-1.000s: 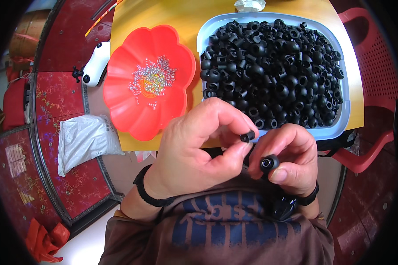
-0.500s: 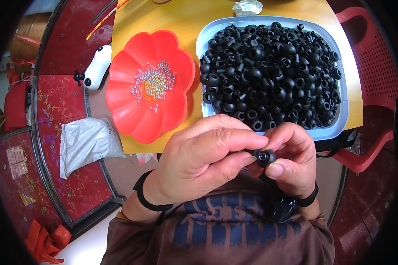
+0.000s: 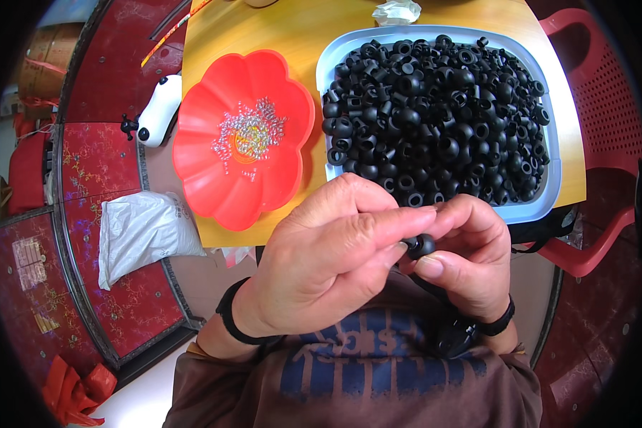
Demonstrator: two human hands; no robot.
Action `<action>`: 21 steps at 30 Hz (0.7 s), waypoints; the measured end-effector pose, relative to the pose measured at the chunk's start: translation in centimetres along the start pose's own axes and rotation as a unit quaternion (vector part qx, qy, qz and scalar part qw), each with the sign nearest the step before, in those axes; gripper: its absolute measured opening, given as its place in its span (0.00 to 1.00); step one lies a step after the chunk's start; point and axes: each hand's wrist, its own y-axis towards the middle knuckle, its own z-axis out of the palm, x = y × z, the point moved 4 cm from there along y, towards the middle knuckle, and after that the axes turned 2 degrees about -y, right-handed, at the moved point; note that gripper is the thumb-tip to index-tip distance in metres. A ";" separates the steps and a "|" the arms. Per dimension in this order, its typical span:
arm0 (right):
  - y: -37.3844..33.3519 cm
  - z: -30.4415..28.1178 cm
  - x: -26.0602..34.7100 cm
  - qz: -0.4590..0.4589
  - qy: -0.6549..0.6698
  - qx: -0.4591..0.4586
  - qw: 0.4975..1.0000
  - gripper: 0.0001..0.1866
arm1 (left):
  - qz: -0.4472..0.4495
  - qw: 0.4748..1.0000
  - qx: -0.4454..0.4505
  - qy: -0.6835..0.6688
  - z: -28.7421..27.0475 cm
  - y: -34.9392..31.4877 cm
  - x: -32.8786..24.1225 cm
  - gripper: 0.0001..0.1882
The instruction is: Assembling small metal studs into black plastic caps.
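My right hand (image 3: 471, 257) pinches a small round black cord lock (image 3: 424, 246) between thumb and fingers, just in front of the tray's near edge. From the left, my left hand (image 3: 342, 250) meets it, its thumb and fingers closed at the left side of the same piece. A dark, narrow part shows between the left fingertips and the ball; the fingers hide most of it. Beyond my hands, a pale blue tray (image 3: 322, 71) is heaped with black cord-lock pieces (image 3: 435, 121), balls and short hollow parts. Small metal springs (image 3: 253, 132) lie in a red flower-shaped bowl (image 3: 200, 178).
The yellow wooden table (image 3: 299, 28) carries the bowl and tray. A crumpled clear plastic piece (image 3: 396, 12) is behind the tray. A red plastic chair (image 3: 606, 93) stands at the right, a white plastic bag (image 3: 146, 232) at the left on the dark red surface.
The cord lock has turned between my fingers: its open end with the shiny ring faced up before and now is out of sight. Both hands have shifted only slightly.
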 end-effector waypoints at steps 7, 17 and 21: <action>-0.2 0.1 0.1 -0.015 -0.029 -0.001 0.999 0.12 | 0.017 0.999 -0.042 0.001 -0.1 0.1 -0.1 0.15; -0.2 0.0 0.5 -0.074 -0.064 -0.002 0.995 0.12 | 0.045 0.997 -0.059 0.016 0.5 -0.6 -0.3 0.20; -0.2 -0.1 0.1 -0.056 -0.022 -0.004 0.998 0.12 | 0.070 0.992 -0.069 0.081 0.7 -0.5 -0.9 0.22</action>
